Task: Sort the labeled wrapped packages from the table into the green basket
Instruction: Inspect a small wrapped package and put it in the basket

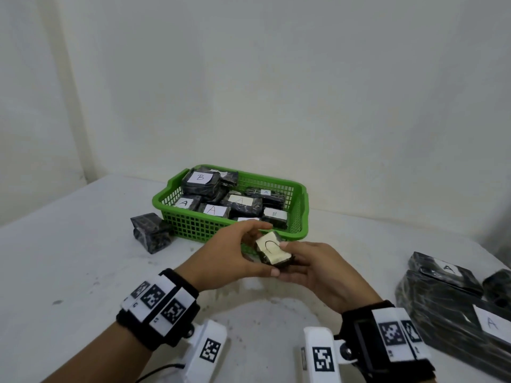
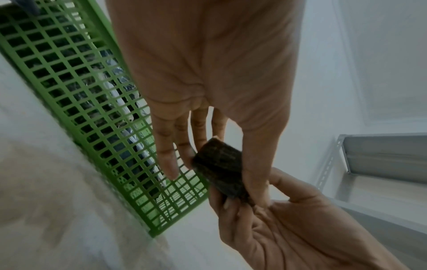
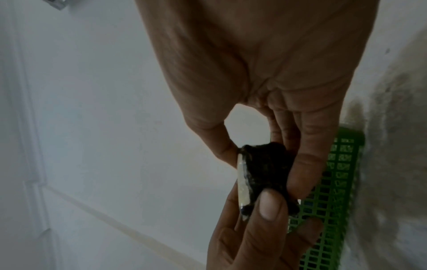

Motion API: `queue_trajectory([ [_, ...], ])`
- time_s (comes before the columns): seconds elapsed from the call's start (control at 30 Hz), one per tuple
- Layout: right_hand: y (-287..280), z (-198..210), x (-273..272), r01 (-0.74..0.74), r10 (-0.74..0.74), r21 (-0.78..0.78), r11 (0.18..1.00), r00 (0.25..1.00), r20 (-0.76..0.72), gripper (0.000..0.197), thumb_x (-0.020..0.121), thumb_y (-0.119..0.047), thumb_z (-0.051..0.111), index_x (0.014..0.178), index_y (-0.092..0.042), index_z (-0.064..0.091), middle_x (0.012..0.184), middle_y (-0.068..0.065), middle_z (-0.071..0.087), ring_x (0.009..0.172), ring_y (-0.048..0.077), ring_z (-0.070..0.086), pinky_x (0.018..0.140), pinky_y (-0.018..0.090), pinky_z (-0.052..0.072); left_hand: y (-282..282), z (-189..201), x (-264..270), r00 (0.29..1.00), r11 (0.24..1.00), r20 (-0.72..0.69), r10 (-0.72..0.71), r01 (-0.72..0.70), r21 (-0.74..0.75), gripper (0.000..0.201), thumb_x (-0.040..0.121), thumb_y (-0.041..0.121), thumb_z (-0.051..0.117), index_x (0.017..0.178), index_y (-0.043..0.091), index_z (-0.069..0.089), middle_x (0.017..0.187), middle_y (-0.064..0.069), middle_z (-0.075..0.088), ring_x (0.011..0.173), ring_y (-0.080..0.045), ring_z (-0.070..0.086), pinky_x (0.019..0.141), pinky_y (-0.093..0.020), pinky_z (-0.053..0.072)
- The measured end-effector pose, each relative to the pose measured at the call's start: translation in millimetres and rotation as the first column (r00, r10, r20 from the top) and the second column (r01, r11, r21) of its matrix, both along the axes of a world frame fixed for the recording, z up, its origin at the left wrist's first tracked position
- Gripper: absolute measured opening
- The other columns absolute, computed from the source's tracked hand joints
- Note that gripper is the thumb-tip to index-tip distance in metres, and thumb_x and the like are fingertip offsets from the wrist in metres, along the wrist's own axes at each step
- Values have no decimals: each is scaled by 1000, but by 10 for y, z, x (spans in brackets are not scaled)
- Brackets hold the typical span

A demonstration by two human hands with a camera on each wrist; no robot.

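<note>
A small dark wrapped package with a white label marked C [image 1: 276, 255] is held in the air just in front of the green basket [image 1: 199, 228]. My left hand [image 1: 264, 248] pinches it from the left, thumb at its near side and fingers at its far side. My right hand [image 1: 289, 261] holds it from the right, thumb on the label and fingers beneath. The left wrist view shows the package [image 2: 219, 168] between both hands, beside the basket wall [image 2: 80, 91]. The basket holds several wrapped packages labelled A and B.
A dark wrapped package with no label showing [image 1: 152, 233] lies on the white table left of the basket. A pile of larger packages labelled A [image 1: 456, 308] lies at the right edge. A wall stands close behind. A metal shelf [image 2: 381, 155] appears in the left wrist view.
</note>
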State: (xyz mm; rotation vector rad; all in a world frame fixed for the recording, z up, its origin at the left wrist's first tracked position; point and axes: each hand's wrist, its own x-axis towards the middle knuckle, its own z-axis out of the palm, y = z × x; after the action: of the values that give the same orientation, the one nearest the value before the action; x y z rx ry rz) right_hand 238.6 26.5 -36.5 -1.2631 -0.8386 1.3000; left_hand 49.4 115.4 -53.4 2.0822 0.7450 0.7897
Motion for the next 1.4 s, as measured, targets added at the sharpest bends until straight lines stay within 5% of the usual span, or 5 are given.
queue_trajectory([
  [0.13,41,64,-37,-1,-3,38,999,995,100,17,97,-6,66,107,4,75,97,20,79,79,24,75,65,31,61,-17,37,-48,996,997,29,-80,80,19,80,63,36,98,134,40,61,124,16,59,113,-3,62,92,-31,59],
  [0.27,54,35,-66,38,-47,88,995,993,105,19,95,-9,70,110,2,76,98,18,79,77,22,73,61,27,58,-16,3,-78,985,995,155,-80,88,-44,55,71,15,95,118,27,69,115,5,70,106,-18,69,86,-45,62],
  [0.57,22,-58,-217,77,-84,230,970,996,22,44,72,-11,84,113,2,74,101,19,80,90,30,79,74,34,62,-61,44,-77,983,996,181,-38,24,81,51,66,24,98,109,24,70,106,8,70,100,-15,69,86,-43,60],
  [1.13,-20,-25,-250,71,-73,198,978,997,2,23,90,-10,75,110,2,76,104,17,80,89,20,77,84,33,65,-73,-2,-31,962,994,268,49,-73,81,45,67,15,96,105,16,72,101,5,72,91,-16,73,84,-42,62],
  [1.4,-29,4,-234,77,-75,188,979,997,-15,22,95,-8,70,113,3,74,105,21,79,89,25,77,81,29,65,-35,24,-66,937,993,337,86,-107,45,44,66,11,95,104,16,73,103,0,74,93,-14,73,80,-24,60],
])
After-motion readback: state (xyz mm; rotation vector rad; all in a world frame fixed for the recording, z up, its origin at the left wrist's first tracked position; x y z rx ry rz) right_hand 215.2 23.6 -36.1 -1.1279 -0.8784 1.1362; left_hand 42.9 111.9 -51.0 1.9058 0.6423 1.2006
